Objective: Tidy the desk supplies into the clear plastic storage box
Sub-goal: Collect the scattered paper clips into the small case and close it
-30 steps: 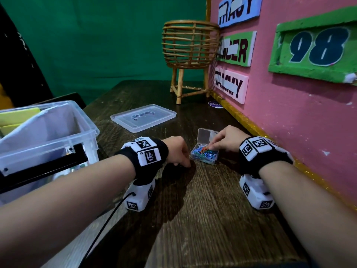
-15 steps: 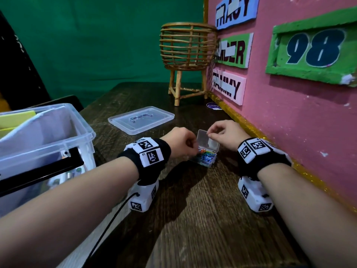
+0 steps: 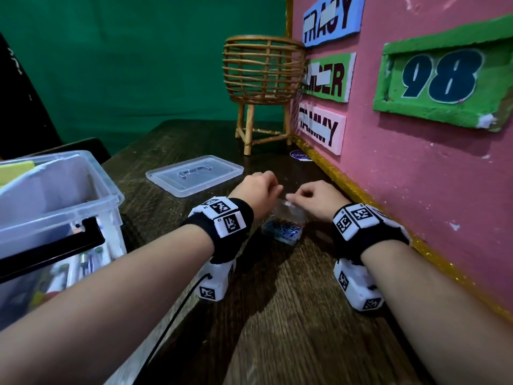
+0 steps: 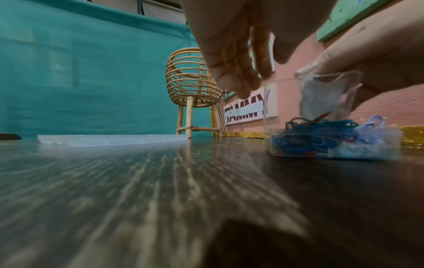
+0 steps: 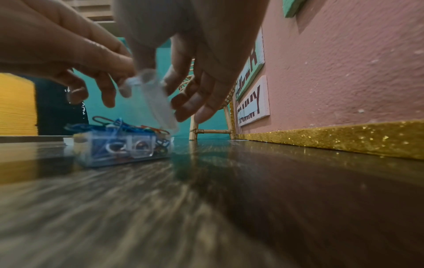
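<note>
A small clear paper clip box (image 3: 283,232) full of coloured clips sits on the dark wooden desk between my hands. Its hinged lid (image 3: 288,209) stands tilted up over the clips. My right hand (image 3: 291,198) pinches the lid's top edge; the left wrist view shows its thumb on the lid (image 4: 321,96). My left hand (image 3: 273,190) hovers just left of the lid with loosely curved fingers (image 4: 231,78) and holds nothing. In the right wrist view the box (image 5: 119,146) lies left of centre under both hands. The clear storage box (image 3: 69,195) stands open at the left.
The storage box's flat lid (image 3: 194,175) lies on the desk beyond my hands. A rattan basket stand (image 3: 263,79) is in the far corner. A pink wall (image 3: 416,176) with a gold trim (image 3: 361,195) runs close along the right. Pens lie inside the storage box.
My right hand moved from the clips up to the lid's edge and tipped the lid over the box. My left hand rose from the desk to beside the lid.
</note>
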Tool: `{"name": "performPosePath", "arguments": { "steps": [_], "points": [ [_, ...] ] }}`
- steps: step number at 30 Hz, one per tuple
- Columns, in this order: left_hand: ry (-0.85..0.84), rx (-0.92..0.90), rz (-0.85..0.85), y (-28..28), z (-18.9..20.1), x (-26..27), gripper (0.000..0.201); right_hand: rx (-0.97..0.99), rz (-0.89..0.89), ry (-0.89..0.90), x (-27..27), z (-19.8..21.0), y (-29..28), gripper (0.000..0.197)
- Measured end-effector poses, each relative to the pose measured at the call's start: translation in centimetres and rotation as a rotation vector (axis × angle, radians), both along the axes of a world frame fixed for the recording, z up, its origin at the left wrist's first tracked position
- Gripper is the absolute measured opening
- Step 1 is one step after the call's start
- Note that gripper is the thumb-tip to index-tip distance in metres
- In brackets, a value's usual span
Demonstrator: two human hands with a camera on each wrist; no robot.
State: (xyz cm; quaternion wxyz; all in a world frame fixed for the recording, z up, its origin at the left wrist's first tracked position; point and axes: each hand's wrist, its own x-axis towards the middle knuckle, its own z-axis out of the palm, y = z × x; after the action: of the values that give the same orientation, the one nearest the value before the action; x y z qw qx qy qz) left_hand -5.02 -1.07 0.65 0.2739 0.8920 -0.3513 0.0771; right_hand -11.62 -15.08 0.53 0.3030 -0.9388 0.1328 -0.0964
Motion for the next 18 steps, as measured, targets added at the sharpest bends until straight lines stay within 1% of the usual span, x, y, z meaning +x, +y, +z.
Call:
{"name": "performPosePath", "arguments": {
  "steps": [1, 3, 5, 7, 10, 14, 16, 18],
  "points": [
    [0.025, 0.037, 0.004, 0.1, 0.0, 0.0, 0.028, -0.002, 0.014, 0.032, -0.1, 0.0, 0.0, 0.023],
    [0.084, 0.178, 0.009, 0.2, 0.1, -0.2, 0.033, -0.017, 0.042, 0.099, -0.2, -0.1, 0.1, 0.026],
    [0.116, 0.294, 0.001, 0.4, 0.2, -0.4, 0.036, 0.02, 0.078, 0.155, -0.3, -0.2, 0.1, 0.025],
    [0.145, 0.329, -0.018, 0.5, 0.2, -0.5, 0.037, 0.07, 0.106, 0.191, -0.4, -0.2, 0.2, 0.027],
    [0.191, 0.358, -0.024, 0.3, 0.1, -0.6, 0.04, 0.113, 0.113, 0.223, -0.3, -0.2, 0.5, 0.037],
    [0.251, 0.405, -0.021, 0.1, 0.2, -0.9, 0.043, 0.124, 0.121, 0.248, -0.2, -0.1, 0.7, 0.047],
    [0.242, 0.427, -0.036, 0.2, 0.2, -1.2, 0.044, 0.072, 0.117, 0.264, -0.2, -0.2, 0.7, 0.051],
    [0.215, 0.45, -0.063, 0.2, 0.2, -1.4, 0.042, -0.049, 0.128, 0.273, -0.2, -0.2, 0.7, 0.054]
  ]
}}
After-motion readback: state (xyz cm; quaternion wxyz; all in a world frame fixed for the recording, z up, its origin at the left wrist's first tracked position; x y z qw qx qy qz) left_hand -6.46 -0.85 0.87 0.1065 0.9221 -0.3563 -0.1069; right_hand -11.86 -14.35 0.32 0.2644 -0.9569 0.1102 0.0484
